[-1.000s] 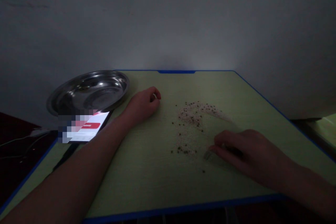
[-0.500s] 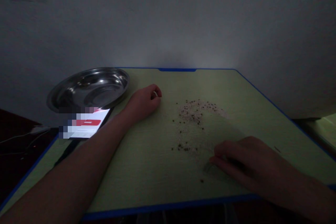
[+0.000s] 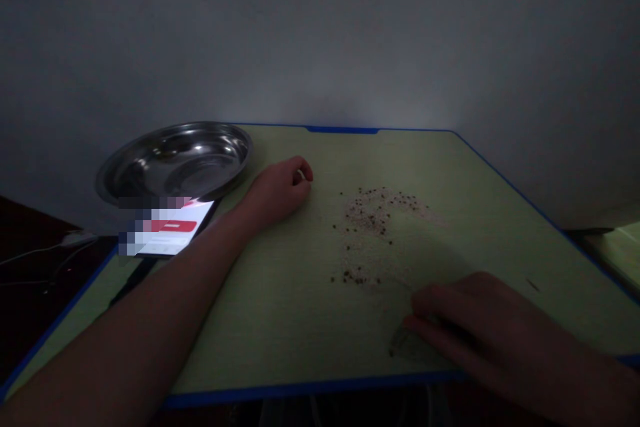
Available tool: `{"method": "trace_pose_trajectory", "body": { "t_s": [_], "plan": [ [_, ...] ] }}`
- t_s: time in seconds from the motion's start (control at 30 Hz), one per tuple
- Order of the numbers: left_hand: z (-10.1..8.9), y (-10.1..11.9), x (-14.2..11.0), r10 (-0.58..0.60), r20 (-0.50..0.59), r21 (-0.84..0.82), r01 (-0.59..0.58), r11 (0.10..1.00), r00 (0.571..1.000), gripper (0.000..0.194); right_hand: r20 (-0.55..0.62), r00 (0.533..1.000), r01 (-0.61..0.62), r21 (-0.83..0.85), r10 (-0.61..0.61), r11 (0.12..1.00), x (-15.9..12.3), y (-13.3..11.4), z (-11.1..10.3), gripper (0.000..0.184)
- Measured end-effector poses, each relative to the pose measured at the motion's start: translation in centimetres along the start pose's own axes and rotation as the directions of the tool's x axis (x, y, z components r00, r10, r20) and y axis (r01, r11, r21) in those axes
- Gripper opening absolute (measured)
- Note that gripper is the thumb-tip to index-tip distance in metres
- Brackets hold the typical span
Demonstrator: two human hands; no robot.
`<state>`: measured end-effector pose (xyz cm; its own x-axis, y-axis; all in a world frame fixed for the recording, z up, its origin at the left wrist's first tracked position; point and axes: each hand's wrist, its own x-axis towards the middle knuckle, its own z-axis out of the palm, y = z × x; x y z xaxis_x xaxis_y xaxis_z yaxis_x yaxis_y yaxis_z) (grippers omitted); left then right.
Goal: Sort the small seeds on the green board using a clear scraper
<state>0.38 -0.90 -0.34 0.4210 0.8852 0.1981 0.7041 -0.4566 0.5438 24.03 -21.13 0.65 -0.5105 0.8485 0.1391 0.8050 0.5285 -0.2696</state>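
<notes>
My left hand (image 3: 283, 190) rests on the table, left of the grains, its fingers loosely curled; a gap shows by the thumb with nothing in it. A patch of tiny pale grains (image 3: 367, 210) mixed with dark round seeds (image 3: 357, 278) is strewn over the middle of the table. Low on the right, near the front edge, my right hand (image 3: 465, 323) is closed in a pinch. Below its fingertips shows a faint see-through thing (image 3: 403, 340), whose kind I cannot make out in the dim light. One dark seed lies beside it.
A shiny steel basin (image 3: 175, 163) sits at the back left. In front of it lies a lit phone (image 3: 173, 240), partly blurred out. The pale green table (image 3: 280, 333) has a blue rim and stands against a wall. A thin dark sliver (image 3: 533, 285) lies on the right.
My right hand has moved towards the front edge, away from the pale grains, with the see-through thing at its fingertips. A lone dark seed has shifted nearer that edge. My left hand stays put.
</notes>
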Motion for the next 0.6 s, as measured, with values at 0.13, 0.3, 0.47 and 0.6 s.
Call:
{"method": "trace_pose_trajectory", "body": {
  "t_s": [0.13, 0.3, 0.47, 0.6],
  "plan": [
    [0.1, 0.0, 0.0, 0.011, -0.005, -0.001, -0.011, 1.000, 1.000, 0.013, 0.003, 1.000, 0.011, -0.005, -0.011, 1.000, 0.0, -0.4, 0.1, 0.043],
    [0.2, -0.2, -0.1, 0.043, -0.015, 0.001, -0.043, 0.999, 0.999, 0.013, 0.011, 1.000, 0.007, 0.017, -0.007, 1.000, 0.0, -0.4, 0.2, 0.038],
    [0.1, -0.1, 0.0, 0.026, -0.006, 0.010, -0.026, 1.000, 1.000, 0.012, 0.054, 0.999, -0.007, 0.056, 0.004, 0.998, 0.3, -1.0, 0.2, 0.037],
    [0.1, -0.1, 0.0, 0.032, -0.011, -0.001, -0.032, 0.999, 0.999, 0.013, 0.075, 0.997, 0.011, 0.076, -0.016, 0.997, 0.7, -1.5, 0.0, 0.039]
  ]
}}
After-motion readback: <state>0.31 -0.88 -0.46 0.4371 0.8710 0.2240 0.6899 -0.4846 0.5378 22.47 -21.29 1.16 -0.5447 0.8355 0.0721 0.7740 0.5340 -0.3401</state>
